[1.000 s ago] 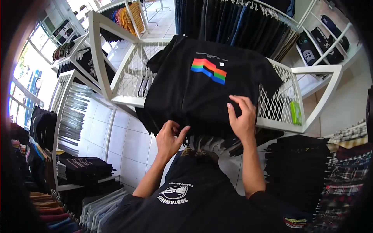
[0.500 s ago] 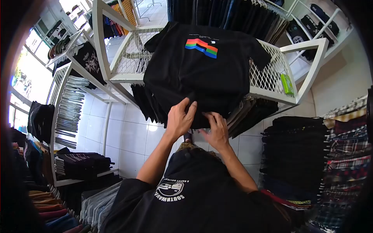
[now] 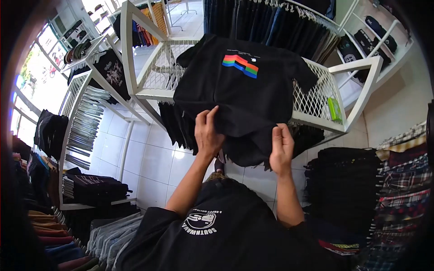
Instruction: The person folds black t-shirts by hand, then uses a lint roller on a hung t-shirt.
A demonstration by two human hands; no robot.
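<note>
A black T-shirt [image 3: 253, 97] with a rainbow-striped print lies face up across the white mesh rack shelf [image 3: 156, 94]. Its lower part hangs over the shelf's near edge. My left hand [image 3: 208, 134] grips the shirt's hanging cloth near the middle, its fingertips over a fold. At the lower right, my right hand [image 3: 282, 149] is closed on the hem, thumb and fingers pinching the fabric. Between both hands the cloth is lifted and bunched into soft folds.
A small green packet [image 3: 334, 109] sits on the shelf's right side. Dark garments hang under the shelf, and jeans [image 3: 242, 20] hang behind it. Folded black clothes [image 3: 341, 185] are stacked at right beside plaid shirts [image 3: 404, 198]. Another white rack [image 3: 68, 117] stands at left.
My right hand has moved right and closed on the hem. The left hand has shifted slightly, and the shirt's lower part is now raised and folded between them. The view has moved slightly.
</note>
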